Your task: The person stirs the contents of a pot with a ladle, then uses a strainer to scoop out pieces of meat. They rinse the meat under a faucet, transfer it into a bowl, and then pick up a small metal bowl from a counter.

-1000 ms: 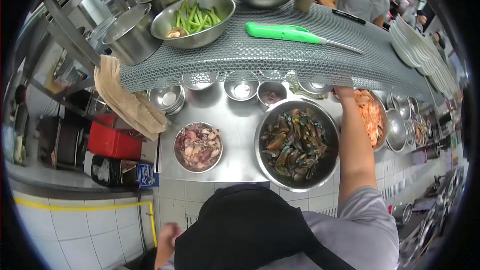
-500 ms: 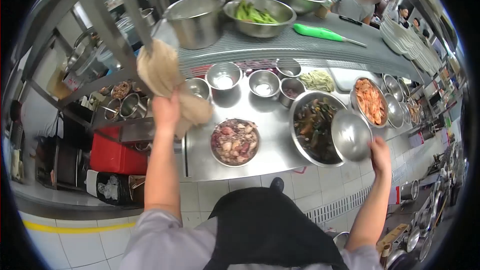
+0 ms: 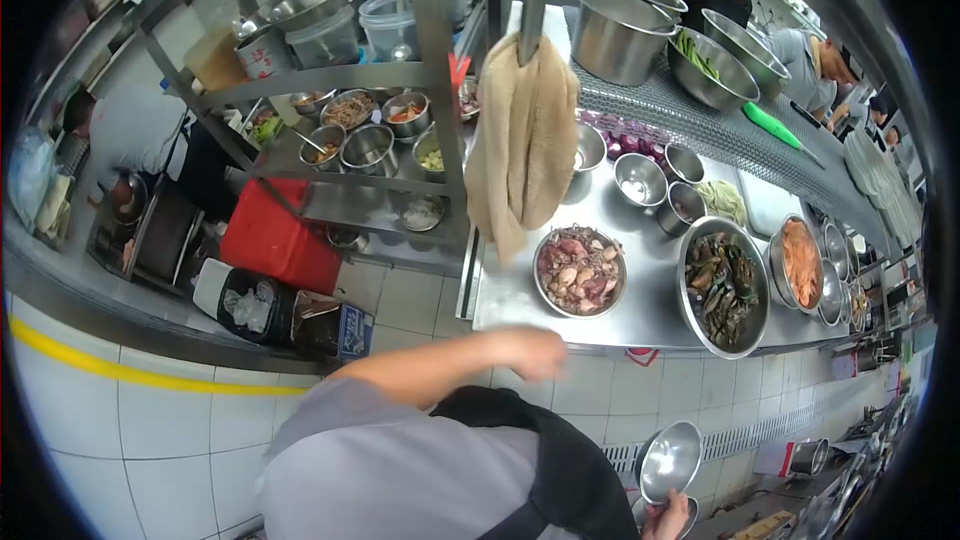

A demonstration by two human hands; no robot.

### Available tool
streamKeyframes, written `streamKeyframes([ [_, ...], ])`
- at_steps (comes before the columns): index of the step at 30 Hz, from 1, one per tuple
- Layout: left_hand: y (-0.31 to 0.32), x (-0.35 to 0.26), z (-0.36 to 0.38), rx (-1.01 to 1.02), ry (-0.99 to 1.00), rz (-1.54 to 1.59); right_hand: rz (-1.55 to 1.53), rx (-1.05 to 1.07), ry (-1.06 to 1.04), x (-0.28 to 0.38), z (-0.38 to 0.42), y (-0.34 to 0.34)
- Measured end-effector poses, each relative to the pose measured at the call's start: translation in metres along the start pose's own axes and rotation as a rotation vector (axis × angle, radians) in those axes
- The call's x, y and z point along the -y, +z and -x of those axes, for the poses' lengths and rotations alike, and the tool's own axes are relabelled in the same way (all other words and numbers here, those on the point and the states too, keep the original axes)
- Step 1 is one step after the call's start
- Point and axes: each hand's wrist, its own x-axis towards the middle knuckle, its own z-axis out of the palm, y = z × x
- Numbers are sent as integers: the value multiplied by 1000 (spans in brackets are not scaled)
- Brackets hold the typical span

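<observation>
At 5 o'clock, low by the hip, right hand (image 3: 668, 518) is gripping an empty steel bowl (image 3: 669, 460) by its rim, fingers curled; left hand (image 3: 530, 353) is hanging blurred w/ nothing in it, grip unclear, below the towel (image 3: 522, 140).

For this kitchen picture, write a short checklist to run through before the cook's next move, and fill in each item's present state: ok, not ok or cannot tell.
1. Right hand has hold of the empty steel bowl: ok, held by its lower rim, low beside the body.
2. Left hand free: ok, nothing shows in it, though it is blurred.
3. Towel hanging on the rack post: ok, no hand on it.
4. Bowl of mussels fully on the counter: ok, though close to the front edge.
5. Bowl of mixed seafood steady on the counter: ok.
6. Held bowl clean inside: cannot tell, only glare shows.
</observation>
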Motion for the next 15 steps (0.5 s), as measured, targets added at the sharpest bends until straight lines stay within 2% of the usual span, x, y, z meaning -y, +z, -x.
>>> streamKeyframes([
  [2,33,-42,-11,10,144,335,-80,-9,-31,-1,14,23],
  [5,85,-77,-43,68,207,386,-193,-31,-104,-3,32,42],
  [7,114,-101,-49,23,207,632,-244,-28,-141,-8,42,42],
  [8,127,-110,-48,47,220,617,-256,21,-157,-15,45,35],
  [10,149,-126,-48,-62,182,778,-310,11,-190,-33,55,19],
  [11,158,-132,-48,-24,188,754,-339,28,-216,-42,63,8],
  [13,176,-142,-47,-31,79,801,-388,29,-198,-61,81,-19],
  [15,189,-152,-41,45,97,830,-394,65,-189,-80,104,-42],
])
